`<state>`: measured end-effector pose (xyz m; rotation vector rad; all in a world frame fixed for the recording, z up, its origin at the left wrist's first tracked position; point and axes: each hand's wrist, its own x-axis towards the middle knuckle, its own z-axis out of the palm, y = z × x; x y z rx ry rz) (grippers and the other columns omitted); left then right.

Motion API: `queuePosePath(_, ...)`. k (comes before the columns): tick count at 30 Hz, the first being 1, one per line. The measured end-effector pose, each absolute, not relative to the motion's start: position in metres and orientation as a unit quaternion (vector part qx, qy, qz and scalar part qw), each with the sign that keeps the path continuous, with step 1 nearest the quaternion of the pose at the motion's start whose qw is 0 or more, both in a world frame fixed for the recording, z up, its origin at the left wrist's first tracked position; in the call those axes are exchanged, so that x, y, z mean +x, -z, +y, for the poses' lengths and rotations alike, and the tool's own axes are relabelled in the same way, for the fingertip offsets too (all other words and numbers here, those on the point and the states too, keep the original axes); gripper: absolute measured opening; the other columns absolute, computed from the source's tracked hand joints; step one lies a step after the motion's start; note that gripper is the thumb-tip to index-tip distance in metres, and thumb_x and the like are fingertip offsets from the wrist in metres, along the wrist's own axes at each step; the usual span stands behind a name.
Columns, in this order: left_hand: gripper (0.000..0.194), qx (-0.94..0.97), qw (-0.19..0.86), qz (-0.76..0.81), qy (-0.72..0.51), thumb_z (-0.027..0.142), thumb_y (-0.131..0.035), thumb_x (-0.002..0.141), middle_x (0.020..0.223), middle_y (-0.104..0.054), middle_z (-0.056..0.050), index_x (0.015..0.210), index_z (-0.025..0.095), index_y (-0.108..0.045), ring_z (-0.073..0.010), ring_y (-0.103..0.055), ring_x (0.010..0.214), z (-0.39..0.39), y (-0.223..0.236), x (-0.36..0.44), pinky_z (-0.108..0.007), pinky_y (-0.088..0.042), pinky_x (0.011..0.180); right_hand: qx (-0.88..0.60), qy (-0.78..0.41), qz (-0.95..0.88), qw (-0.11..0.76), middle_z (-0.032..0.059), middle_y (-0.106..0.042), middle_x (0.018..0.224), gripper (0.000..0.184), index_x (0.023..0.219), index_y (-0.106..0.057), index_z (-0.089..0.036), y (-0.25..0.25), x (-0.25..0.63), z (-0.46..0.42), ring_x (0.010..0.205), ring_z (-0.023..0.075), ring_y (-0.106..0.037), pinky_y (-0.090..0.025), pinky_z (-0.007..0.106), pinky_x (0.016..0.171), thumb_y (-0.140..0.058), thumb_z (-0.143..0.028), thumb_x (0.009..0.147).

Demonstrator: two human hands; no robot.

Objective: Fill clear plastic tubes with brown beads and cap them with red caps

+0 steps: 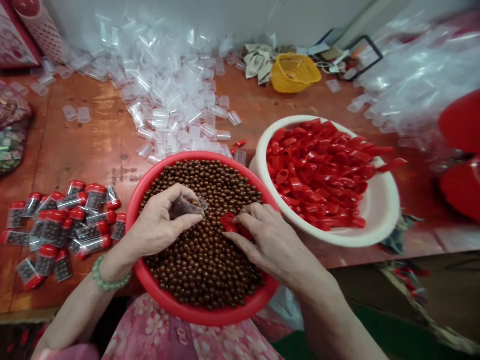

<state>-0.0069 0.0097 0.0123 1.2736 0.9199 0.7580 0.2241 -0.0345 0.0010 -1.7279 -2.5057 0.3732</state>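
Observation:
A red basin [204, 320] full of small round brown balls [204, 270] is right in front of me. Over its left half, my left hand [165, 215] is closed round a clear plastic container [187, 206], its mouth turned to the right, with a few brown balls visible inside. My right hand [264, 235] is over the right half, its fingers closed on a red plastic cap [229, 222]. Part of the cap is hidden by the fingers. The two hands are apart.
A white basin [386, 200] of red plastic caps [315, 175] stands at the right. Filled, red-capped containers [54, 225] lie at the left. Clear empty containers [168, 100] are heaped behind. A yellow basket [294, 75] sits at the back, near a plastic bag pile [416, 75].

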Motion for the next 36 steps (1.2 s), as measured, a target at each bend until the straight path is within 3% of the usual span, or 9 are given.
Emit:
queuePosePath(5, 0.015, 0.535, 0.668, 0.392, -0.337, 0.020, -0.066, 0.080, 0.086, -0.062, -0.001, 0.090, 0.015, -0.056, -0.0117, -0.057, 0.080, 0.006, -0.013, -0.010, -0.026, -0.044, 0.077, -0.581, -0.164, -0.790, 0.107, 0.0049, -0.059, 0.077, 0.021, 0.074, -0.052, -0.020, 0.000, 0.218, -0.036, 0.076, 0.0225, -0.054, -0.043, 0.041, 0.074, -0.054, -0.031, 0.092)
queuePosePath(9, 0.016, 0.513, 0.677, 0.401, -0.344, 0.020, -0.065, 0.080, 0.087, -0.064, -0.002, 0.093, 0.015, -0.059, -0.0125, -0.059, 0.082, 0.002, -0.013, -0.011, -0.027, -0.045, 0.080, -0.604, -0.316, -0.687, 0.253, 0.0037, -0.067, 0.085, 0.016, 0.087, -0.059, -0.022, -0.007, 0.214, -0.033, 0.079, 0.0191, -0.063, -0.049, 0.034, 0.073, -0.056, -0.037, 0.091)
queuePosePath(12, 0.023, 0.476, 0.698, 0.391, -0.366, 0.019, -0.067, 0.078, 0.094, -0.066, -0.003, 0.100, 0.015, -0.060, -0.0133, -0.061, 0.089, -0.001, -0.014, -0.010, -0.027, -0.046, 0.085, -0.587, -0.458, -0.573, 0.344, 0.0004, -0.068, 0.074, 0.023, 0.088, -0.057, -0.022, -0.014, 0.205, -0.028, 0.063, 0.0146, -0.065, -0.051, 0.025, 0.057, -0.064, -0.044, 0.085)
queuePosePath(17, 0.030, 0.451, 0.686, 0.406, -0.402, 0.022, -0.073, 0.072, 0.096, -0.066, -0.003, 0.099, 0.015, -0.061, -0.0132, -0.061, 0.089, -0.005, -0.013, -0.007, -0.026, -0.046, 0.086, -0.523, -0.575, -0.545, 0.315, -0.0017, -0.061, 0.059, 0.028, 0.083, -0.066, -0.018, -0.021, 0.183, -0.019, 0.042, 0.0076, -0.052, -0.041, 0.017, 0.038, -0.069, -0.045, 0.080)
queuePosePath(21, 0.025, 0.451, 0.661, 0.446, -0.402, 0.023, -0.072, 0.073, 0.083, -0.063, 0.000, 0.094, 0.015, -0.061, -0.0118, -0.058, 0.078, -0.008, -0.007, -0.007, -0.027, -0.046, 0.080, -0.473, -0.589, -0.565, 0.332, 0.0040, -0.066, 0.089, 0.022, 0.081, -0.071, -0.018, -0.019, 0.175, -0.020, 0.051, 0.0064, -0.056, -0.047, 0.017, 0.041, -0.068, -0.040, 0.082)
queuePosePath(24, 0.028, 0.441, 0.653, 0.459, -0.412, 0.022, -0.073, 0.071, 0.082, -0.062, 0.001, 0.094, 0.015, -0.060, -0.0109, -0.057, 0.077, -0.009, -0.004, -0.008, -0.027, -0.046, 0.080, -0.461, -0.573, -0.566, 0.373, 0.0037, -0.068, 0.097, 0.017, 0.091, -0.072, -0.021, -0.017, 0.174, -0.025, 0.067, 0.0106, -0.065, -0.057, 0.021, 0.057, -0.075, -0.032, 0.078)
queuePosePath(27, 0.028, 0.417, 0.649, 0.463, -0.438, 0.025, -0.072, 0.073, 0.083, -0.062, 0.001, 0.096, 0.015, -0.060, -0.0111, -0.057, 0.078, -0.010, -0.002, -0.008, -0.027, -0.045, 0.081, -0.482, -0.548, -0.538, 0.422, 0.0023, -0.071, 0.087, 0.020, 0.095, -0.068, -0.021, -0.016, 0.171, -0.028, 0.069, 0.0133, -0.069, -0.060, 0.025, 0.065, -0.076, -0.029, 0.077)
queuePosePath(31, 0.031, 0.400, 0.677, 0.428, -0.445, 0.030, -0.074, 0.075, 0.088, -0.063, -0.001, 0.097, 0.014, -0.060, -0.0115, -0.058, 0.082, -0.013, -0.001, -0.010, -0.027, -0.045, 0.082, -0.508, -0.528, -0.488, 0.474, -0.0030, -0.072, 0.069, 0.035, 0.106, -0.056, -0.023, -0.015, 0.162, -0.028, 0.054, 0.0136, -0.068, -0.060, 0.025, 0.055, -0.076, -0.027, 0.077)
queuePosePath(36, 0.042, 0.372, 0.712, 0.396, -0.444, 0.023, -0.082, 0.064, 0.093, -0.061, 0.000, 0.099, 0.016, -0.058, -0.0113, -0.058, 0.085, -0.014, -0.003, -0.014, -0.026, -0.045, 0.083, -0.513, -0.484, -0.530, 0.470, -0.0026, -0.072, 0.070, 0.021, 0.106, -0.059, -0.023, -0.011, 0.162, -0.029, 0.059, 0.0129, -0.069, -0.060, 0.024, 0.058, -0.065, -0.031, 0.087)
